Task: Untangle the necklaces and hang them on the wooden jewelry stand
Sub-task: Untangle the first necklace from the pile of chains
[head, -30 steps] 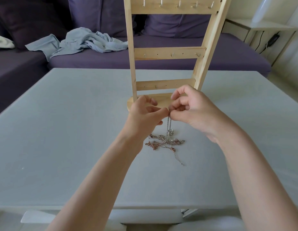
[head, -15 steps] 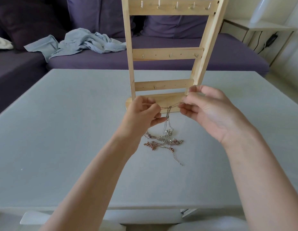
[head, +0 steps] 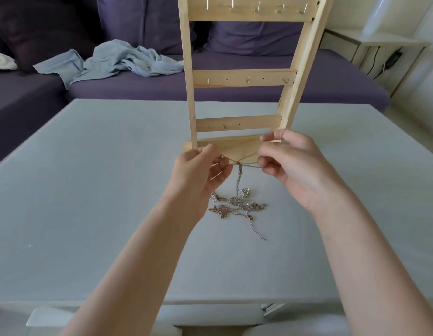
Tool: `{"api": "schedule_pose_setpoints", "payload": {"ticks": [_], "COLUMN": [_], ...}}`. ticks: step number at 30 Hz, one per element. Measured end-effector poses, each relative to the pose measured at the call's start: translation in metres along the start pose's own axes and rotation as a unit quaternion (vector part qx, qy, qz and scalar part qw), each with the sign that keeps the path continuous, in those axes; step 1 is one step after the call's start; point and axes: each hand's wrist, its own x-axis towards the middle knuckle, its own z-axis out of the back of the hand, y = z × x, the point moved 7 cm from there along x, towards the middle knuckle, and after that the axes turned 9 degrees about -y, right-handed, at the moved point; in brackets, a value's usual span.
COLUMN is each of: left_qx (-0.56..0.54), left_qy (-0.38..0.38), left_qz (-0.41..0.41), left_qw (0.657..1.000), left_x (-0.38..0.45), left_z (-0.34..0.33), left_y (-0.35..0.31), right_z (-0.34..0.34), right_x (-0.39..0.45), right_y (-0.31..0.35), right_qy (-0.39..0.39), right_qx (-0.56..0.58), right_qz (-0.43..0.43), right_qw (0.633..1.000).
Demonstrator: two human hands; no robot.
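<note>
A tangle of silver and rose-coloured necklaces [head: 237, 204] lies on the pale grey table [head: 89, 190], with thin strands rising from it to a knot between my hands. My left hand [head: 201, 170] pinches strands on the left of the knot. On the right, my right hand [head: 290, 163] pinches the other ends, and the chain is stretched taut between the two. Just behind my hands stands the wooden jewelry stand [head: 244, 78], upright, with three crossbars of small metal hooks, all bare. One chain end with a clasp trails toward me on the table.
A purple sofa [head: 234, 93] runs along the table's far edge, with a crumpled light blue cloth [head: 118, 61] on its seat. A pale side table [head: 380, 44] with cables stands at the far right.
My hands have drawn apart sideways, stretching the strands between them. A knot now shows in the middle, and the pile below has lifted slightly.
</note>
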Motion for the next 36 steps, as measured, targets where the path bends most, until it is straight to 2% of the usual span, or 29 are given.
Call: {"api": "schedule_pose_setpoints", "payload": {"ticks": [3,5,8,10,12,15,17,18,23,28,31,36], "left_qx": [-0.086,-0.089,-0.032,0.033,0.153,0.369,0.430,0.433,0.319,0.146,0.062,-0.018], "left_qy": [0.017,0.027,0.046,0.080,0.093,0.044,0.015,0.002,-0.028,0.011,0.047,0.073], "left_qz": [0.083,0.086,0.056,0.036,-0.014,-0.146,-0.193,-0.198,-0.128,0.039,0.111,0.145], "left_qw": [0.993,0.992,0.997,0.996,0.984,0.917,0.882,0.879,0.939,0.989,0.991,0.987], "left_x": [0.000,0.002,0.000,-0.003,-0.002,0.000,-0.001,0.000,0.006,0.005,0.001,-0.006], "left_z": [0.002,0.003,0.001,-0.002,-0.001,0.005,0.005,0.006,0.012,0.015,0.013,0.010], "left_y": [0.001,-0.001,-0.005,-0.006,-0.006,-0.010,-0.011,-0.012,-0.019,-0.009,-0.005,-0.006], "right_z": [-0.006,-0.011,-0.012,-0.010,-0.003,0.005,0.007,0.007,0.015,0.016,0.012,0.008], "right_x": [-0.003,-0.007,-0.007,-0.005,-0.002,0.000,-0.001,-0.001,0.001,0.001,0.000,0.000], "right_y": [-0.002,-0.004,-0.005,-0.005,-0.003,0.002,0.005,0.005,0.007,0.009,0.012,0.005], "right_qy": [0.063,0.097,0.095,0.069,0.027,-0.027,-0.038,-0.039,-0.076,-0.060,-0.032,-0.008], "right_qx": [-0.068,-0.160,-0.274,-0.295,-0.281,-0.214,-0.155,-0.128,-0.031,0.050,0.057,-0.020], "right_qz": [0.004,0.023,0.056,0.069,0.072,0.056,0.040,0.032,0.022,0.009,0.017,0.017], "right_qw": [0.996,0.982,0.955,0.950,0.957,0.975,0.986,0.990,0.996,0.997,0.998,1.000]}}
